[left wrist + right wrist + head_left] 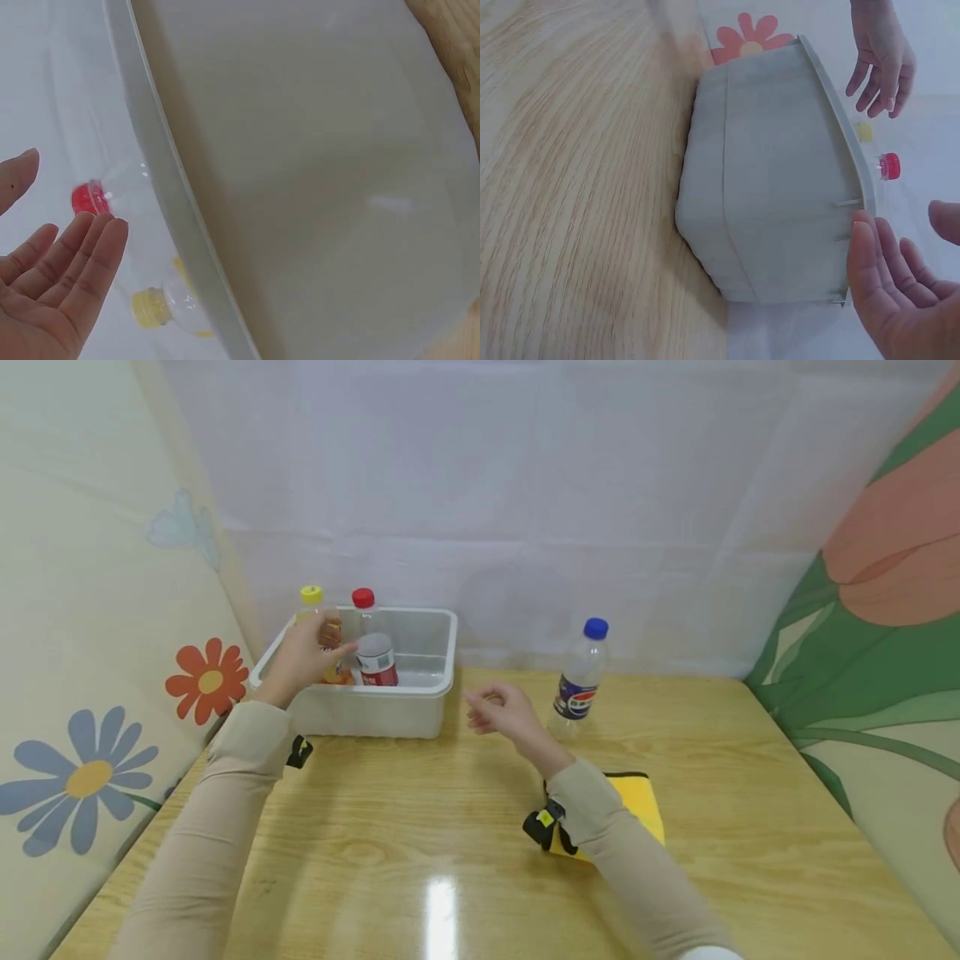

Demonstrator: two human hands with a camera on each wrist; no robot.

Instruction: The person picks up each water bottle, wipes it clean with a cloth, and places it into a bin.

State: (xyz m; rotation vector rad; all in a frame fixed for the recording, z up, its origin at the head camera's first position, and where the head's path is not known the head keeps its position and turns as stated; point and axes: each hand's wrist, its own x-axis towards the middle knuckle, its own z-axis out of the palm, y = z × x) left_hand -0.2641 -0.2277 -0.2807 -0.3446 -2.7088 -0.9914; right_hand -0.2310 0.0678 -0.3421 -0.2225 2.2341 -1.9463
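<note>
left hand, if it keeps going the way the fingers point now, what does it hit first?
Most likely the clear plastic bottle with the red cap, standing in the white plastic bin. The left hand is open, fingertips aimed at its body, with the yellow-capped bottle right behind the palm. Depth is unclear; it may already touch that one.

The left part of the bin (420, 710) is taken up by two bottles (372, 647) with the left hand (300, 656) beside them; its right part is left free. Open table (390, 827) is found between bin and blue-capped bottle (581, 681), where the right hand (498, 710) hovers. A yellow cloth (637, 802) lies nearer.
</note>
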